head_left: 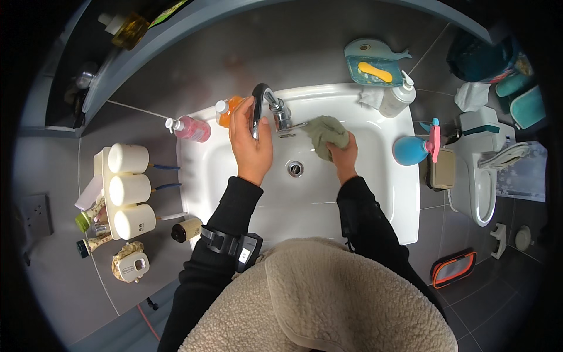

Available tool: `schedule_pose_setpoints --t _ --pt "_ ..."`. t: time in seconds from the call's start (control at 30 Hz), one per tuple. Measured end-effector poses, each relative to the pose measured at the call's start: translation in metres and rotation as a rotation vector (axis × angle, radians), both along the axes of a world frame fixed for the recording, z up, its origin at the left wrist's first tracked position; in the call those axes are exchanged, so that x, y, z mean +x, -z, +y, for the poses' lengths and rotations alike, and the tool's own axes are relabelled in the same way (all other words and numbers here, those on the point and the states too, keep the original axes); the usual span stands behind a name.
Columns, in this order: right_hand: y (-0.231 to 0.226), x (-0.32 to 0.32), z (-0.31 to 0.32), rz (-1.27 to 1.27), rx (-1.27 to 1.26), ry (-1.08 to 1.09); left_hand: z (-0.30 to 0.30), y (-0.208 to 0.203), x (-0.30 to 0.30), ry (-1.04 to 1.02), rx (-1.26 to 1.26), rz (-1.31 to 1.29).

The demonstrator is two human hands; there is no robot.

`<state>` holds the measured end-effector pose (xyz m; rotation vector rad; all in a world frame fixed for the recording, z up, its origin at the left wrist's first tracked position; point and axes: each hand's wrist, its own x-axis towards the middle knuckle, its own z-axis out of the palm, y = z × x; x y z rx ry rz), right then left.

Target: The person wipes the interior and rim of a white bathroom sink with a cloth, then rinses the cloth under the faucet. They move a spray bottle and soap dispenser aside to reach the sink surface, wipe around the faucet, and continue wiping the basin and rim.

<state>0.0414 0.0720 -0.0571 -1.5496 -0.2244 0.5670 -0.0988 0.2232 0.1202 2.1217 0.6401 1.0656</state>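
Observation:
My left hand [251, 146] is at the curved dark faucet spout [256, 114], its fingers along the left side and the thumb on the right, so the spout lies between them. Bunched in my right hand [345, 158] is a grey-green cloth [326, 135], held close to the faucet's chrome body [281, 114] and lever. Both hands are over a white washbasin [296, 226] with a round drain [295, 169]. Behind my left fingers, an orange bottle [226, 111] with a white cap is partly hidden. No running water shows.
A pink pump bottle [192, 128] stands at the basin's left rim. On the right are a white pump bottle [399, 98], a blue spray bottle [410, 150] and a whale-shaped soap dish [375, 56]. White cups [130, 190] hang on the left; a toilet [484, 193] is farther right.

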Motion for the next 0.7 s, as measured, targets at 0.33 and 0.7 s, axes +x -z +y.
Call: schedule_pose_setpoints --t 0.33,0.7 --pt "-0.093 -0.041 0.043 -0.783 -0.325 -0.249 -0.006 -0.004 0.001 -0.018 -0.037 -0.011" --pt "-0.095 -0.017 0.063 -0.793 -0.491 -0.451 -0.003 -0.006 0.002 0.036 -0.1 -0.055"
